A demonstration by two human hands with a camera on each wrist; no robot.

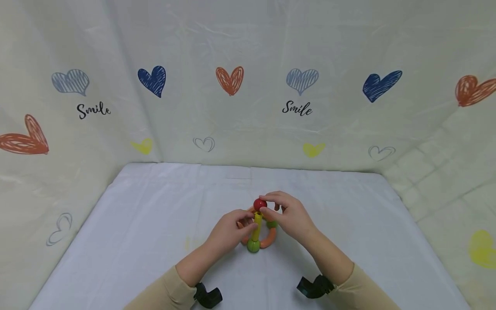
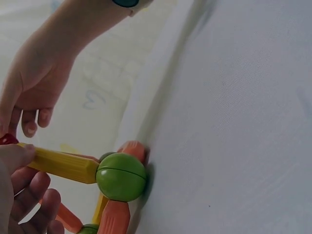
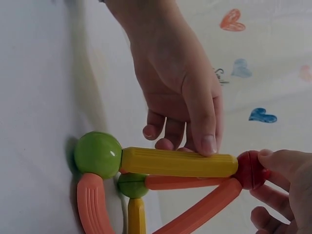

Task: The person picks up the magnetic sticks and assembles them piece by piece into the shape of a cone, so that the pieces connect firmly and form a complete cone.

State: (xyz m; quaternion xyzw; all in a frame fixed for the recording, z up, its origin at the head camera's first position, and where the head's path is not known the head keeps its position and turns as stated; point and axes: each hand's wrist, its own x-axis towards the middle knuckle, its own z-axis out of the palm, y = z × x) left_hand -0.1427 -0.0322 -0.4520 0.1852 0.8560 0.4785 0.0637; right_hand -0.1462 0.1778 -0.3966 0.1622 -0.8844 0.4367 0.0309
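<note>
My left hand (image 1: 228, 228) pinches a yellow ribbed rod (image 3: 178, 162) near its upper part, thumb in front and fingers behind. One end of this rod meets a green ball (image 3: 97, 155) low on the table; the other meets a red ball (image 3: 249, 169). Thumb and fingertips of my right hand (image 1: 291, 215) hold the red ball at the top. Two straight orange rods (image 3: 204, 204) also run up to it. Below, curved orange rods (image 1: 271, 237) and a second green ball (image 1: 272, 224) form a ring on the table, partly hidden by the hands.
The toy stands on a white-covered table (image 1: 155, 241). Behind the table hangs a pale sheet (image 1: 263, 38) printed with hearts and "Smile". Black wrist mounts (image 1: 315, 287) sit at both sleeves.
</note>
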